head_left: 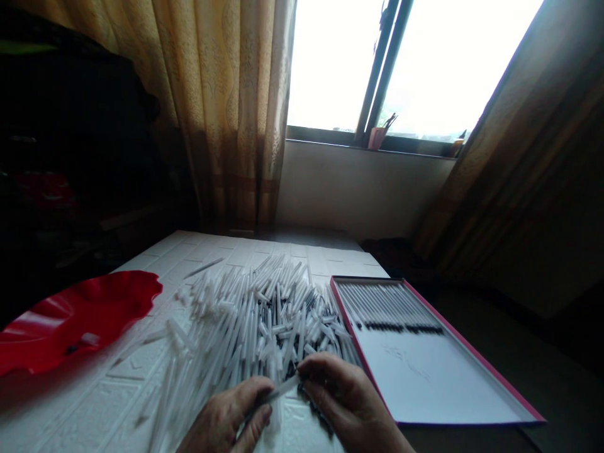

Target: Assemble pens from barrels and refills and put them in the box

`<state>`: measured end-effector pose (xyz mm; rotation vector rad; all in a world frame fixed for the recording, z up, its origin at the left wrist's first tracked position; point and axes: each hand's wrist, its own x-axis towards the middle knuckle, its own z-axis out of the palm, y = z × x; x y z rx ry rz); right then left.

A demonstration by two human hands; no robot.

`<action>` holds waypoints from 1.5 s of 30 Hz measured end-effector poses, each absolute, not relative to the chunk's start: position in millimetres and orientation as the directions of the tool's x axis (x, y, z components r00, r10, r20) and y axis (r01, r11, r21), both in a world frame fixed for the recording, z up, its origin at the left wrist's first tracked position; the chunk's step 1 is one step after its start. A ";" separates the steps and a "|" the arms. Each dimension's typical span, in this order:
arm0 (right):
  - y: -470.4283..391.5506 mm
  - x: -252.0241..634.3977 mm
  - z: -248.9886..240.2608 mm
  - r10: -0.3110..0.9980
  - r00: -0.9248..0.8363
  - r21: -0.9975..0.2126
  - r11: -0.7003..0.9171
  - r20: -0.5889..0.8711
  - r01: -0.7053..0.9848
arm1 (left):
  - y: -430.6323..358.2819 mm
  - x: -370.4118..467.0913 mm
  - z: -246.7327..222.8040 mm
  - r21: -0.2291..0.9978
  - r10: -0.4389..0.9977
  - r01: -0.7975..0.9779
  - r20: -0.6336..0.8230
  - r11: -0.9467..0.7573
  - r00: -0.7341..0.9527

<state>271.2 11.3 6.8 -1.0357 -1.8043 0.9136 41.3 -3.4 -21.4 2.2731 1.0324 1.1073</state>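
Observation:
Between my two hands is a translucent white pen barrel (285, 388), slanting up to the right. My left hand (231, 415) is closed around its lower end, thumb against fingers. At the upper end the fingers of my right hand (344, 399) are pinched together; a small dark part shows at the fingertips, too small to name. Just beyond my hands lies a large heap of loose pen barrels (236, 327), mixed with dark thin pieces and short clear caps (325, 330). Several small black pieces (321, 415) lie on the table beside my right hand.
Right of the heap stands a shallow red-edged box (425, 377) with a row of black-tipped pens (384, 305) at its far end. A red wavy-rimmed dish (94, 302) holds small pieces at the left. The white brick-patterned table (160, 258) ends before a curtained window.

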 end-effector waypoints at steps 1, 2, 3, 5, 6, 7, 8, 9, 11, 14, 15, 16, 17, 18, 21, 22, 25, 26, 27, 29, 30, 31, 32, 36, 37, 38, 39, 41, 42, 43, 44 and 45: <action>11.4 270.9 7.2 0.893 -0.304 -0.857 0.419 0.331 0.299 | -3.3 41.5 -21.5 0.622 0.763 0.444 0.497 -0.645 0.413; 11.5 270.6 7.4 0.883 -0.303 -0.842 0.447 0.359 0.303 | -3.0 41.6 -21.5 0.614 0.759 0.446 0.504 -0.651 0.412; 11.8 270.4 7.5 0.871 -0.301 -0.825 0.474 0.388 0.307 | -2.5 41.7 -21.4 0.604 0.753 0.449 0.514 -0.658 0.410; 12.8 270.5 8.2 0.841 -0.310 -0.785 0.532 0.444 0.319 | -1.2 41.7 -20.9 0.587 0.743 0.455 0.527 -0.669 0.413; 13.3 270.9 9.0 0.824 -0.323 -0.762 0.558 0.465 0.327 | -0.5 41.7 -20.4 0.575 0.733 0.454 0.538 -0.681 0.417; 13.8 271.6 10.2 0.809 -0.342 -0.741 0.580 0.477 0.338 | 0.1 41.6 -19.8 0.561 0.719 0.450 0.553 -0.695 0.421; 14.2 272.5 11.8 0.798 -0.366 -0.723 0.595 0.479 0.351 | 0.5 41.6 -19.0 0.548 0.707 0.447 0.565 -0.707 0.425; 14.5 273.5 13.6 0.791 -0.390 -0.709 0.603 0.471 0.365 | 0.8 41.6 -18.0 0.538 0.699 0.447 0.573 -0.715 0.428; 14.9 275.6 17.2 0.789 -0.430 -0.696 0.601 0.439 0.393 | 0.6 41.8 -16.2 0.527 0.691 0.448 0.577 -0.722 0.435; 15.3 277.6 19.7 0.794 -0.453 -0.676 0.594 0.405 0.437 | 0.2 42.4 -14.8 0.532 0.696 0.450 0.567 -0.718 0.440; 15.4 278.0 19.6 0.794 -0.456 -0.665 0.596 0.402 0.451 | 0.2 42.6 -14.9 0.531 0.693 0.446 0.570 -0.720 0.441; 15.5 278.3 19.1 0.793 -0.458 -0.652 0.599 0.402 0.465 | 0.4 42.7 -15.2 0.529 0.689 0.442 0.574 -0.724 0.442; 15.5 278.5 18.4 0.791 -0.461 -0.640 0.603 0.403 0.476 | 0.6 42.8 -15.6 0.528 0.685 0.437 0.576 -0.728 0.445; 15.5 278.8 17.6 0.789 -0.464 -0.631 0.607 0.403 0.483 | 0.8 42.8 -15.9 0.528 0.682 0.432 0.576 -0.731 0.450; 15.1 279.6 14.9 0.780 -0.476 -0.587 0.623 0.407 0.518 | 0.6 42.8 -15.8 0.544 0.696 0.435 0.555 -0.718 0.456; 14.9 279.7 13.9 0.777 -0.481 -0.560 0.628 0.407 0.541 | 0.3 42.9 -15.4 0.550 0.705 0.441 0.548 -0.709 0.451; 14.1 278.1 10.3 0.769 -0.493 -0.450 0.638 0.407 0.625 | -0.8 43.4 -14.5 0.540 0.693 0.434 0.556 -0.721 0.459; 14.0 277.0 8.9 0.768 -0.494 -0.412 0.638 0.407 0.651 | -1.1 43.5 -14.5 0.530 0.685 0.434 0.564 -0.729 0.462; 13.9 275.7 7.6 0.767 -0.495 -0.377 0.635 0.408 0.674 | -1.2 43.7 -14.8 0.520 0.676 0.433 0.571 -0.737 0.466; 14.0 273.3 5.7 0.765 -0.493 -0.325 0.630 0.414 0.705 | -1.0 43.9 -15.6 0.508 0.666 0.430 0.573 -0.746 0.477; 14.2 272.4 5.4 0.764 -0.490 -0.314 0.629 0.420 0.711 | -0.8 43.9 -16.0 0.510 0.669 0.433 0.569 -0.743 0.479; 14.3 272.1 5.8 0.764 -0.489 -0.317 0.629 0.421 0.709 | -0.5 43.9 -16.2 0.512 0.669 0.430 0.566 -0.743 0.482; 14.4 272.3 6.9 0.766 -0.490 -0.336 0.630 0.416 0.700 | -0.3 43.7 -16.3 0.516 0.667 0.423 0.563 -0.745 0.488; 13.0 277.3 15.5 0.808 -0.456 -0.561 0.588 0.373 0.583 | -0.2 42.4 -15.6 0.528 0.675 0.421 0.563 -0.738 0.477; 12.5 278.9 17.5 0.823 -0.445 -0.626 0.561 0.353 0.541 | -0.2 42.2 -15.5 0.528 0.682 0.432 0.564 -0.731 0.465; 12.1 280.3 18.8 0.834 -0.441 -0.677 0.536 0.332 0.505 | -0.2 42.1 -15.5 0.524 0.685 0.442 0.570 -0.728 0.453; 11.8 281.3 19.5 0.838 -0.442 -0.707 0.522 0.319 0.478 | 0.0 42.1 -15.6 0.514 0.682 0.449 0.580 -0.731 0.445; 12.0 282.2 18.9 0.831 -0.451 -0.717 0.528 0.325 0.456 | 0.6 42.2 -15.9 0.495 0.669 0.453 0.594 -0.741 0.446; 12.4 282.0 18.1 0.823 -0.453 -0.707 0.543 0.342 0.453 | 0.9 42.3 -16.0 0.488 0.664 0.454 0.599 -0.746 0.447; 12.8 281.6 17.4 0.816 -0.454 -0.696 0.558 0.359 0.452 | 1.2 42.3 -16.0 0.484 0.662 0.455 0.600 -0.747 0.448; 13.1 281.0 16.8 0.812 -0.450 -0.686 0.566 0.371 0.456 | 1.3 42.4 -16.0 0.483 0.662 0.456 0.598 -0.747 0.451; 13.4 280.4 16.6 0.810 -0.450 -0.678 0.571 0.376 0.462 | 1.4 42.3 -15.9 0.487 0.667 0.459 0.594 -0.743 0.450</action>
